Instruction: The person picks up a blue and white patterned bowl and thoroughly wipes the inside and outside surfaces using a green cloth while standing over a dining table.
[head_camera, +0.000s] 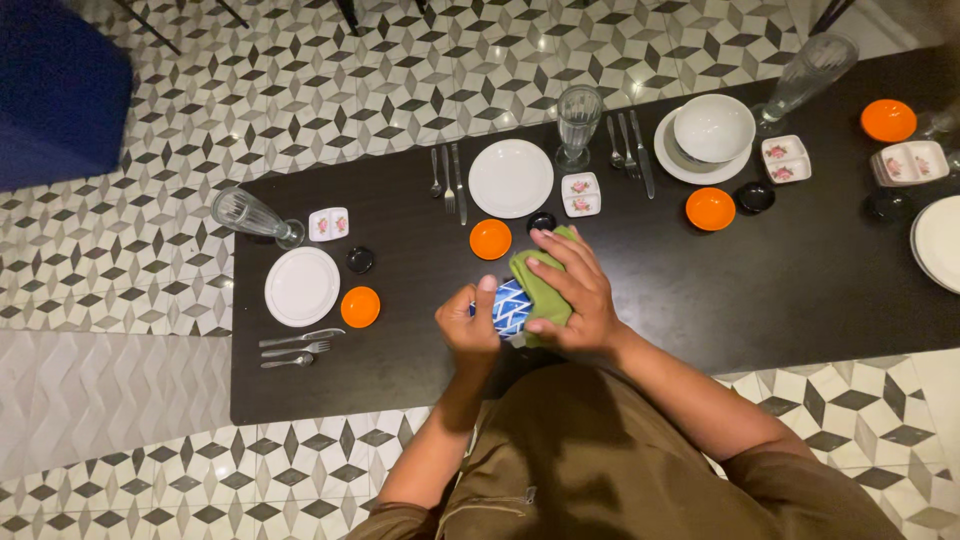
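Observation:
My left hand (467, 322) grips a small bowl with a blue and white geometric pattern (510, 308), held over the near part of the dark table (700, 280). My right hand (572, 295) presses a folded green cloth (538, 282) against the bowl's right side, fingers spread over the cloth. Just beyond my hands sit a small orange dish (490, 239) and a tiny black cup (542, 221).
Place settings line the table: white plates (510, 177) (302, 286), a white bowl on a plate (713, 128), tall glasses (577, 122) (250, 214) (812, 68), cutlery (296, 348), orange dishes (359, 306) (710, 208), small divided white dishes (580, 194). Patterned tile floor surrounds it; a blue seat (55, 90) stands far left.

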